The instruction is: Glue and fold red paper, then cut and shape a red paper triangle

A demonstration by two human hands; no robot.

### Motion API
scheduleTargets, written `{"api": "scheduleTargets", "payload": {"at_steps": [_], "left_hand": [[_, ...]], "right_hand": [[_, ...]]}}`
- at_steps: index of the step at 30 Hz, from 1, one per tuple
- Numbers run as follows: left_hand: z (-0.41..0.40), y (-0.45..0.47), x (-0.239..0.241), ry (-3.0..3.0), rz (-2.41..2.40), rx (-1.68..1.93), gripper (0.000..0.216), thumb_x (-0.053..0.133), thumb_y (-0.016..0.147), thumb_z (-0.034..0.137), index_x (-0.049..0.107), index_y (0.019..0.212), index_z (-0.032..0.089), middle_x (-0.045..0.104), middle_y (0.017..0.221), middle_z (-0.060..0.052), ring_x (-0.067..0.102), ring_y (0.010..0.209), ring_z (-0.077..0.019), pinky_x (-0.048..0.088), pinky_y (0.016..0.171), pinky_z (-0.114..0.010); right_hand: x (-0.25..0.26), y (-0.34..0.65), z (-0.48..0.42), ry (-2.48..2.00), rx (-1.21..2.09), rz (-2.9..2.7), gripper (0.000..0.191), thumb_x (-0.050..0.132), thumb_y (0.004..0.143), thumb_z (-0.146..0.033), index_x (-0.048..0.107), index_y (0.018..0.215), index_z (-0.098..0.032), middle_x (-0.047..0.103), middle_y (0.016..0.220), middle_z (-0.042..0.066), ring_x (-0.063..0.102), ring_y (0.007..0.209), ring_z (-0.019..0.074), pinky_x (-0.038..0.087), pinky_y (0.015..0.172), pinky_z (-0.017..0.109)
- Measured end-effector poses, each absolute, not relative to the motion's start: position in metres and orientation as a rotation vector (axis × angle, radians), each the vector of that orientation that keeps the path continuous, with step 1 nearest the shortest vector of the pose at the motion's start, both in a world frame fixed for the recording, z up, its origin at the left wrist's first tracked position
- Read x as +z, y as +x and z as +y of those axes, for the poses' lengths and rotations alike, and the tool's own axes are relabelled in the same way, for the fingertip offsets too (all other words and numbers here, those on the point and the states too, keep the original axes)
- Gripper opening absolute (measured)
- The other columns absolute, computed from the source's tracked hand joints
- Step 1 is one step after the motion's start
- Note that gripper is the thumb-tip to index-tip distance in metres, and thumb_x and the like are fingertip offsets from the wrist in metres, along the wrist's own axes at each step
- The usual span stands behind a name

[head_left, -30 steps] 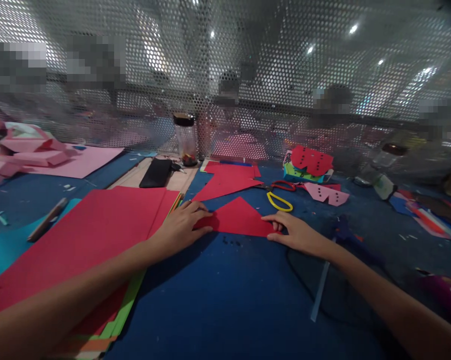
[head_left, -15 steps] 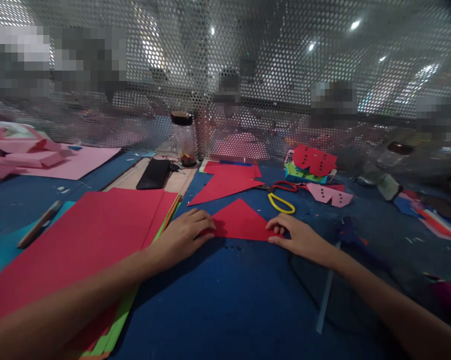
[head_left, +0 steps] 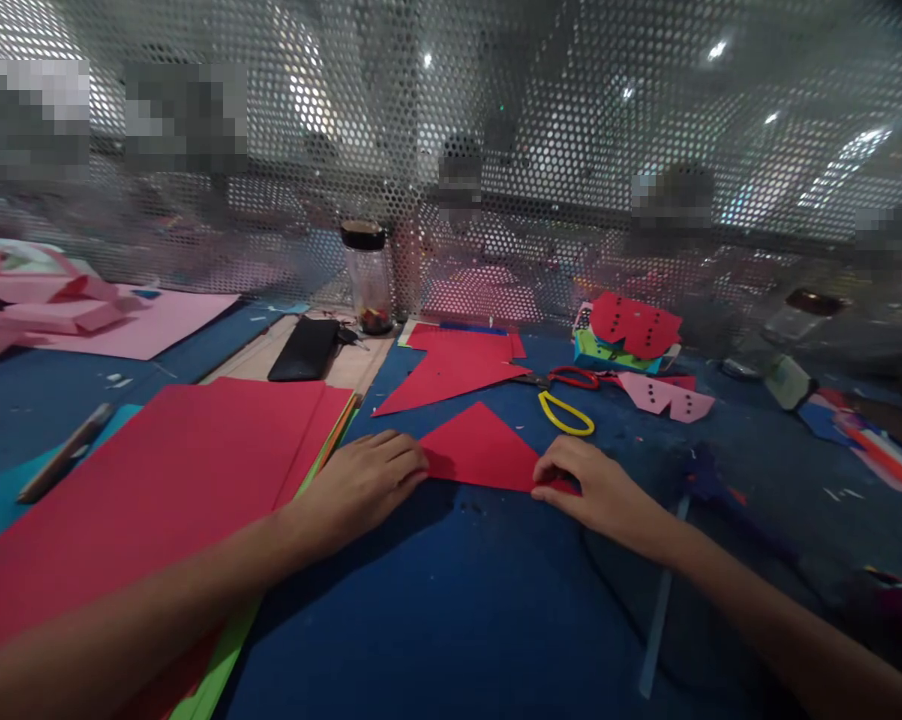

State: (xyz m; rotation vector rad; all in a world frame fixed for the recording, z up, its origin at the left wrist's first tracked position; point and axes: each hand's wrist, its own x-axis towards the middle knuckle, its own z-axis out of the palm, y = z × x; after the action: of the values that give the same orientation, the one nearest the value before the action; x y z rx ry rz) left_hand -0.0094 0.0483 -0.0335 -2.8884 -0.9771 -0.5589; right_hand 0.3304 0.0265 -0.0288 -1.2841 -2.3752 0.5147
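Observation:
A red paper triangle lies in front of me, its peak pointing away and its long edge toward me. My left hand is closed on the left corner, fingers bent over the paper. At the right corner, my right hand pinches the paper between thumb and fingers; a bit of red shows inside the grip. Just beyond the triangle are larger red paper pieces. Scissors with one red and one yellow handle lie open behind my right hand.
A stack of red sheets is under my left forearm. Behind it are a black phone and a lidded jar. Pink cut paper with dots lies right. A blue glue gun with a glue stick sits beyond my right forearm.
My right hand has drawn slightly toward me, and its fingers have closed more on the triangle's right corner. My left hand stays on the left corner. The view has shifted slightly.

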Motion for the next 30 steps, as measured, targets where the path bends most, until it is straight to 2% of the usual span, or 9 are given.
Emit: {"api": "scheduleTargets", "payload": {"at_steps": [8, 11, 21, 30], "left_hand": [[0.0491, -0.0086, -0.0333, -2.816, -0.951, -0.536, 0.028, 0.038, 0.107, 0.025, 0.064, 0.099, 0.018, 0.068, 0.098, -0.006, 0.066, 0.090, -0.0182, 0.052, 0.075, -0.031], [0.0492, -0.0095, -0.0352, -2.802, -0.960, -0.524, 0.028, 0.039, 0.107, 0.026, 0.065, 0.102, 0.018, 0.067, 0.100, -0.006, 0.065, 0.088, -0.0173, 0.051, 0.072, -0.029], [0.0458, -0.0094, -0.0296, -2.818, -0.922, -0.534, 0.024, 0.043, 0.106, 0.030, 0.065, 0.107, 0.019, 0.067, 0.100, -0.006, 0.063, 0.094, -0.0196, 0.051, 0.078, -0.032], [0.0450, -0.0100, -0.0337, -2.809, -0.910, -0.551, 0.023, 0.045, 0.105, 0.024, 0.066, 0.098, 0.019, 0.065, 0.099, -0.006, 0.060, 0.089, -0.0198, 0.047, 0.074, -0.032]], "right_hand": [[-0.0296, 0.3264, 0.0230, -1.237, 0.396, -2.463, 0.009, 0.065, 0.095, -0.033, 0.064, 0.099, -0.024, 0.066, 0.100, 0.005, 0.060, 0.096, 0.0220, 0.044, 0.087, 0.038], [-0.0289, 0.3261, 0.0221, -1.227, 0.348, -2.481, 0.009, 0.063, 0.097, -0.032, 0.065, 0.098, -0.024, 0.066, 0.100, 0.006, 0.060, 0.095, 0.0223, 0.044, 0.086, 0.038], [-0.0299, 0.3273, 0.0234, -1.181, 0.274, -2.509, 0.011, 0.058, 0.099, -0.030, 0.065, 0.097, -0.023, 0.067, 0.097, 0.006, 0.061, 0.092, 0.0218, 0.044, 0.084, 0.038], [-0.0272, 0.3272, 0.0218, -1.176, 0.290, -2.516, 0.014, 0.056, 0.100, -0.031, 0.066, 0.097, -0.022, 0.068, 0.096, 0.006, 0.061, 0.092, 0.0210, 0.044, 0.083, 0.036]]}}
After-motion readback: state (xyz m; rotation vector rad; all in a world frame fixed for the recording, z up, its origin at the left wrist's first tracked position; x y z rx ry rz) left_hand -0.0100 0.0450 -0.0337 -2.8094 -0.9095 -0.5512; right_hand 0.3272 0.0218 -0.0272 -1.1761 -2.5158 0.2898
